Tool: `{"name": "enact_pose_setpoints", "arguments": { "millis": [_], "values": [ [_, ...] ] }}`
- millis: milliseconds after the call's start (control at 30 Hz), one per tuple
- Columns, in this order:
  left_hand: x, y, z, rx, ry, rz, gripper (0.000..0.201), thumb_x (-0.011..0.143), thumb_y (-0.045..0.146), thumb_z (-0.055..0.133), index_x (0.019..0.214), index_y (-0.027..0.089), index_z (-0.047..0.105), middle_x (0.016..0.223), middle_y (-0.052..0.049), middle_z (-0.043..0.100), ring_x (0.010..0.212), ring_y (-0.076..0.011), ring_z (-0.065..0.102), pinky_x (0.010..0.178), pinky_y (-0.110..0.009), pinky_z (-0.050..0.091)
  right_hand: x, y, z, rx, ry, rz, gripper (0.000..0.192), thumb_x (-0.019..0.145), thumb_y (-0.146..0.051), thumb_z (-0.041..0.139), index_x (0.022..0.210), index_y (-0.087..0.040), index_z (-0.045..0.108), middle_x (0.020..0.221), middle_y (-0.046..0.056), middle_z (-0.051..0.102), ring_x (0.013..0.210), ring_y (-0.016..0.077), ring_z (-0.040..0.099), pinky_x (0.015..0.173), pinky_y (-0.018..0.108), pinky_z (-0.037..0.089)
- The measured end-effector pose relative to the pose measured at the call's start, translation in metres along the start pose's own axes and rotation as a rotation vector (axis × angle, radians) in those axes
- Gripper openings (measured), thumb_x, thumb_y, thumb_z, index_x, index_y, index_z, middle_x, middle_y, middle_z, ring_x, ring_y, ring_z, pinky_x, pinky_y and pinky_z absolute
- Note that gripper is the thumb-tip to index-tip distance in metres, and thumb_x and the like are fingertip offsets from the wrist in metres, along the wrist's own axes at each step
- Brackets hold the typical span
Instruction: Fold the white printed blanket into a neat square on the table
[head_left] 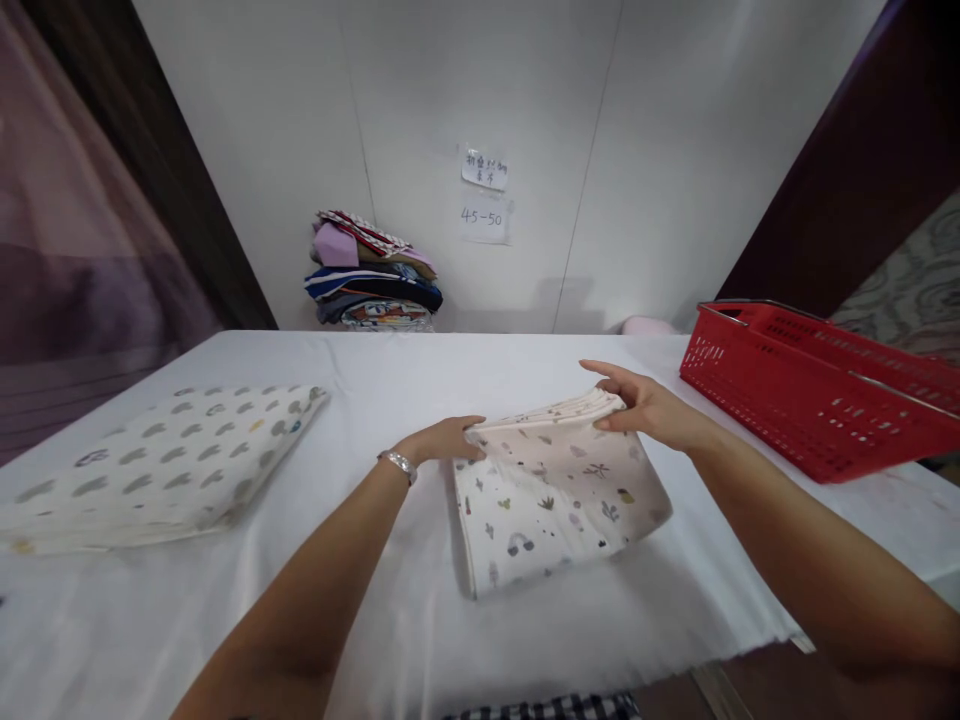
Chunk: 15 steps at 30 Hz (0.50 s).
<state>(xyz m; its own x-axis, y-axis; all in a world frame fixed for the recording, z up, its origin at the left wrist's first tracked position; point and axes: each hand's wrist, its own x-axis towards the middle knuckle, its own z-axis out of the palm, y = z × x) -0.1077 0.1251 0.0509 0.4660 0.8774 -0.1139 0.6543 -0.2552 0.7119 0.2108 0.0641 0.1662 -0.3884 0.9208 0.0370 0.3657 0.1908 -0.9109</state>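
A folded cloth point(555, 490), off-white with small printed rainbows, cacti and leaves, is held at its far edge, several layers thick. My left hand point(448, 440), with a silver bracelet at the wrist, grips its far left corner between thumb and fingers. At the far right corner, my right hand point(645, 405) pinches the layers, thumb on the near side and index finger stretched out. The cloth's far edge is raised; its lower part hangs toward the table. A second folded cloth point(180, 450), cream with grey-green printed shapes, lies flat on the left.
A white-covered table point(360, 600) carries both cloths. On the right stands a red perforated basket point(817, 400) with metal handles. A stack of folded fabrics point(373, 275) rises behind the table's far edge. Paper signs point(484, 215) hang on the wall; one reads 45-50.
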Motion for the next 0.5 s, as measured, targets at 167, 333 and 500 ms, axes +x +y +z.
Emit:
{"name": "enact_pose_setpoints", "arguments": {
  "millis": [167,333,500],
  "values": [
    [-0.005,0.016,-0.022,-0.065,-0.159,0.044,0.03,0.055,0.036,0.07,0.082,0.024,0.07,0.082,-0.001,0.071,0.077,-0.0214,0.065,0.064,-0.027,0.048,-0.017,-0.013,-0.01,-0.028,0.007,-0.032,0.083,0.062,-0.027,0.074,0.137,-0.031,0.039,0.099,0.001,0.062,0.09,0.0188,0.061,0.083,0.035,0.051],
    [-0.023,0.059,-0.071,0.127,0.176,0.112,0.025,0.06,0.038,0.066,0.077,0.019,0.065,0.072,0.0,0.065,0.066,-0.0169,0.058,0.057,-0.024,0.042,-0.008,-0.022,-0.039,-0.118,0.212,-0.148,0.076,0.062,-0.03,0.075,0.132,-0.03,0.047,0.101,0.004,0.063,0.094,0.0218,0.061,0.083,0.037,0.052],
    [-0.061,0.12,-0.103,0.534,0.698,0.293,0.022,0.071,0.031,0.059,0.088,0.017,0.063,0.087,-0.006,0.063,0.083,-0.0221,0.056,0.072,-0.032,0.041,0.005,-0.024,-0.061,-0.287,0.444,-0.48,0.073,0.068,-0.024,0.071,0.135,-0.03,0.043,0.101,0.002,0.061,0.092,0.0202,0.061,0.081,0.037,0.051]
  ]
}}
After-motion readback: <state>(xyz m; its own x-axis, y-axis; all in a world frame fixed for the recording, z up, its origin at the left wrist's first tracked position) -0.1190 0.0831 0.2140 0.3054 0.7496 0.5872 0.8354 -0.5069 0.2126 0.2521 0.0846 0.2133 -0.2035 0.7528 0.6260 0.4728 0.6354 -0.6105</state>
